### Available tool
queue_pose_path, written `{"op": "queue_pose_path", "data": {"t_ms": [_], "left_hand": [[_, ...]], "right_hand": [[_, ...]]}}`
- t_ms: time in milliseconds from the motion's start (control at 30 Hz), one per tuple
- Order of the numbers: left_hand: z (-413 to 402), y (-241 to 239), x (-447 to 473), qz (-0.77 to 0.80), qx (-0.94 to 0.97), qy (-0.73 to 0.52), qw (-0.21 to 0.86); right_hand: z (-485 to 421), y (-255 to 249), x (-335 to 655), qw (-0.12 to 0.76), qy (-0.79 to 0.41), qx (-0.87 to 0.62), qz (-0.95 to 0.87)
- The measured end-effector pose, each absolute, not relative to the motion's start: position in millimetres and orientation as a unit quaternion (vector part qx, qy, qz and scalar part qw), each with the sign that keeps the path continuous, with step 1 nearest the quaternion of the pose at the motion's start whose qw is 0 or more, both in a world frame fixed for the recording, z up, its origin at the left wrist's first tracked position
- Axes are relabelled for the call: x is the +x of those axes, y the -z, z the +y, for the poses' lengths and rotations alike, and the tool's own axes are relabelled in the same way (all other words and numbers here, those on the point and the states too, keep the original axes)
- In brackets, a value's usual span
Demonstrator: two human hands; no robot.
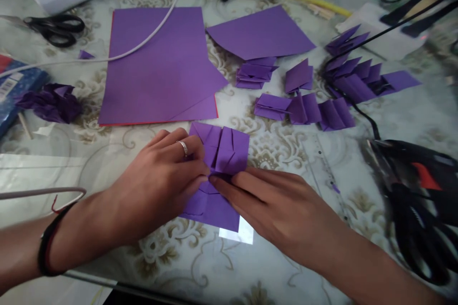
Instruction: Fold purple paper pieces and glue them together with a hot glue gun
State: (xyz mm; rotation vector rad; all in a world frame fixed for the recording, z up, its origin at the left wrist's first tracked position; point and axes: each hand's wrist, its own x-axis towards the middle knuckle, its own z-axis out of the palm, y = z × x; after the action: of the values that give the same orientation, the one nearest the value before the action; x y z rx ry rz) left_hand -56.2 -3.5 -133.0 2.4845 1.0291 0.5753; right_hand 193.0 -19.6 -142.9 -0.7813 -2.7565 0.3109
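A creased piece of purple paper [234,145] lies on the table in front of me, with folded flaps at its far end and a flat part nearer me. My left hand [168,171] has its fingers bent together on the paper's left side, pinching near the middle crease. From the right, my right hand [272,195] presses its closed fingers along the same crease, the tips almost meeting those of the left. Both hands cover part of the paper's middle, so the exact hold of the fingertips is partly hidden.
Beyond the hands lie stacked purple sheets [153,66] and a loose purple piece [261,33]. Several folded purple units [304,107] sit to the right. Black-handled scissors [411,228] lie near a glue gun [425,167]. Smaller scissors [60,28] and crumpled paper [53,102] are left.
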Motion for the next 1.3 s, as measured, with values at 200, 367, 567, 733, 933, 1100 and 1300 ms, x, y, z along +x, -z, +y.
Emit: {"op": "queue_pose_path", "data": {"t_ms": [200, 367, 567, 733, 933, 1100, 1300], "left_hand": [[4, 133, -51, 0.378, 0.873, -0.179, 0.253], [9, 131, -53, 0.386, 0.856, -0.164, 0.304], [17, 130, -55, 0.399, 0.841, -0.130, 0.341], [21, 130, -55, 0.389, 0.835, -0.139, 0.363], [19, 132, -55, 0.388, 0.843, -0.150, 0.342], [17, 137, -55, 0.388, 0.843, -0.163, 0.335], [19, 133, -52, 0.400, 0.825, -0.143, 0.374]], "right_hand": [[-15, 137, 194, 0.169, -0.052, -0.256, -0.950], [-10, 144, 194, 0.160, -0.070, -0.256, -0.951], [-6, 149, 197, 0.165, -0.092, -0.242, -0.952], [-5, 150, 197, 0.163, -0.082, -0.237, -0.954], [-4, 149, 195, 0.154, -0.095, -0.240, -0.954], [-5, 151, 195, 0.157, -0.098, -0.234, -0.954], [-6, 153, 197, 0.154, -0.086, -0.228, -0.957]]}}
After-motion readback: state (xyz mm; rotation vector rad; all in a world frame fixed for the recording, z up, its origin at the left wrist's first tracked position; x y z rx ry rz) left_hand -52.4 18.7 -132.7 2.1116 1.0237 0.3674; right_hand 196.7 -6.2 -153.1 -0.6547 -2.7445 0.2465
